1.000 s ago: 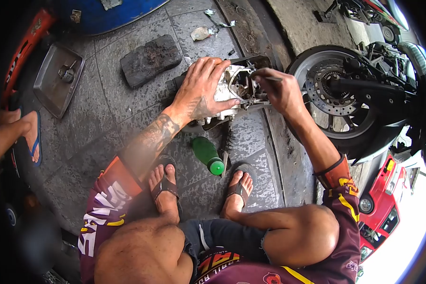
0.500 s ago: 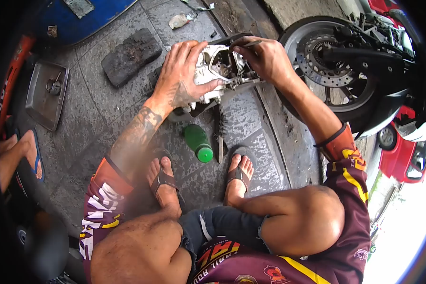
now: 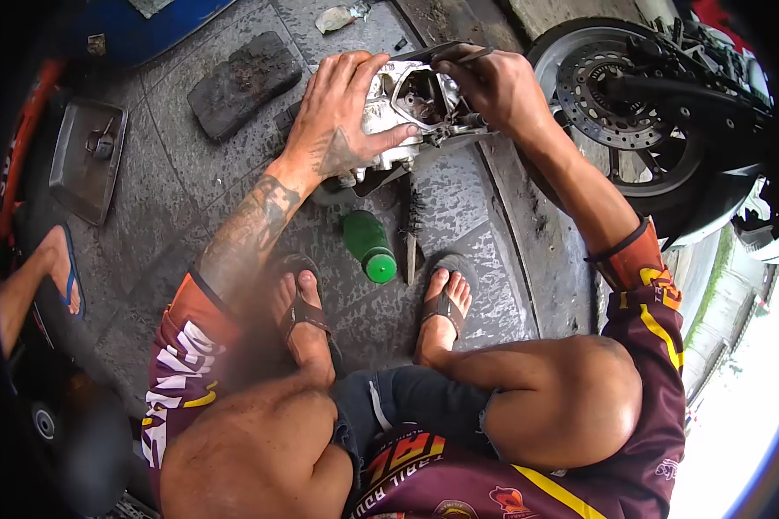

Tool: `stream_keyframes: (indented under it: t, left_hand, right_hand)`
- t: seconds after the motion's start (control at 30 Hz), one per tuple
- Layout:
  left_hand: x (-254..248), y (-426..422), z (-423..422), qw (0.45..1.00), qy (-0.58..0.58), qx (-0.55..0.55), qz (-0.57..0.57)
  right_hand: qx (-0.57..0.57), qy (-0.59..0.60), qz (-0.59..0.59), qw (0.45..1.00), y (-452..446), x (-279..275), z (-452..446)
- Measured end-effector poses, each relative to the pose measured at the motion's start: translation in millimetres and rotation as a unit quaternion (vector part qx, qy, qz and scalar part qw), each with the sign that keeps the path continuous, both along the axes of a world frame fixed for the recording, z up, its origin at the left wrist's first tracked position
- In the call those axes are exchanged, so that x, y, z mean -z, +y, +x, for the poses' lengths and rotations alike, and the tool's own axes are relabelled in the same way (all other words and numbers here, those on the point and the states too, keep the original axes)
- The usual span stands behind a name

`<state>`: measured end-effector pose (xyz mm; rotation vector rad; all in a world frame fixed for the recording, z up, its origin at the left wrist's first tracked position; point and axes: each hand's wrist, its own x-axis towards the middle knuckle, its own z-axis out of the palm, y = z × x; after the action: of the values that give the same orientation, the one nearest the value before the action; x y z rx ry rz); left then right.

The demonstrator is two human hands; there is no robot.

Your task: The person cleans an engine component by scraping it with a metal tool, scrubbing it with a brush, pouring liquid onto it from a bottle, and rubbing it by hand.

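A pale metal engine part (image 3: pixel 395 115) with a dark open cavity lies on the floor in front of me. My left hand (image 3: pixel 342 117) grips its left side, the thumb across the front face and the fingers over the far side. At the right rim of the cavity, my right hand (image 3: pixel 498 86) is closed round a thin dark tool (image 3: pixel 475 55); the fingertips hide part of it. Between the part and my feet lies a green bottle (image 3: pixel 369 246), with a black-bristled brush (image 3: pixel 410 221) beside it.
A dark block (image 3: pixel 244 85) and a metal tray (image 3: pixel 89 162) holding a small part are on the left. A motorcycle wheel (image 3: pixel 610 95) stands at the right. Another person's foot (image 3: pixel 63 268) shows at the left edge. A blue drum (image 3: pixel 160 30) is at the top left.
The right hand has lifted from over the cavity to its far right rim, leaving more of the opening visible. The left hand keeps its hold. The view has also shifted.
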<state>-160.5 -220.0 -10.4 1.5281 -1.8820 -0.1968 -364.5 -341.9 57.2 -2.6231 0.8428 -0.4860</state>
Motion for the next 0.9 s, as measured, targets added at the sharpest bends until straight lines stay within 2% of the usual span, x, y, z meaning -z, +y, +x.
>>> stream_keyframes:
  t: [0.03,0.07,0.17,0.2,0.27,0.3,0.33,0.4,0.47,0.53,0.57,0.7,0.73,0.8,0.9]
  left_hand:
    - [0.0,0.6,0.4,1.000,-0.002,-0.003,0.003]
    - [0.3,0.2,0.4,1.000,-0.002,-0.005,0.006]
    - [1.6,-1.4,-0.3,1.000,0.000,0.003,-0.004]
    - [1.2,-1.5,-0.2,1.000,-0.005,0.000,-0.006]
    - [1.4,-1.2,-0.2,1.000,-0.006,0.000,-0.010]
    - [1.8,-1.6,0.3,1.000,-0.006,0.002,-0.010]
    - [2.4,-0.6,-0.3,1.000,-0.005,0.003,-0.009]
    - [0.8,-1.7,-1.0,1.000,-0.005,0.001,-0.017]
    - [0.4,-2.7,0.8,1.000,-0.002,0.002,-0.015]
    - [0.7,-1.3,-0.9,1.000,0.002,0.008,-0.009]
    - [0.7,-1.2,-0.9,1.000,0.002,0.008,-0.008]
    - [-1.1,-2.7,0.3,1.000,-0.007,0.001,-0.014]
    - [-0.8,-0.9,-1.4,1.000,-0.003,0.002,-0.009]
    - [-4.0,-2.9,0.0,1.000,-0.008,0.002,-0.007]
    - [-0.7,-2.3,-1.4,1.000,0.001,0.007,-0.012]
  right_hand:
    - [0.018,0.037,0.009,0.999,1.2,0.4,-3.2]
    - [-0.013,-0.021,-0.005,1.000,14.1,3.4,1.9]
    - [-0.101,-0.017,-0.045,0.994,22.1,6.8,10.6]
    - [-0.056,-0.061,-0.008,0.997,12.1,7.2,7.2]
    - [0.033,0.004,0.000,0.999,2.8,3.4,2.0]
    - [0.034,0.013,0.021,0.999,8.3,4.6,3.7]
    - [-0.013,-0.022,-0.019,0.999,16.6,9.1,8.2]
    - [-0.064,-0.044,-0.027,0.997,31.5,1.8,12.2]
    - [0.031,-0.116,0.099,0.988,27.5,-1.8,13.0]
    - [-0.011,-0.133,0.038,0.990,30.8,-1.9,16.3]
    - [-0.004,-0.095,0.036,0.995,34.6,-3.9,17.0]
    - [0.013,-0.102,0.052,0.993,33.9,-0.5,8.5]
    - [0.027,-0.041,0.027,0.998,24.2,3.0,4.6]
    - [0.047,-0.030,0.079,0.995,22.9,1.5,5.2]
    - [-0.025,-0.096,0.032,0.995,32.8,-4.0,14.7]
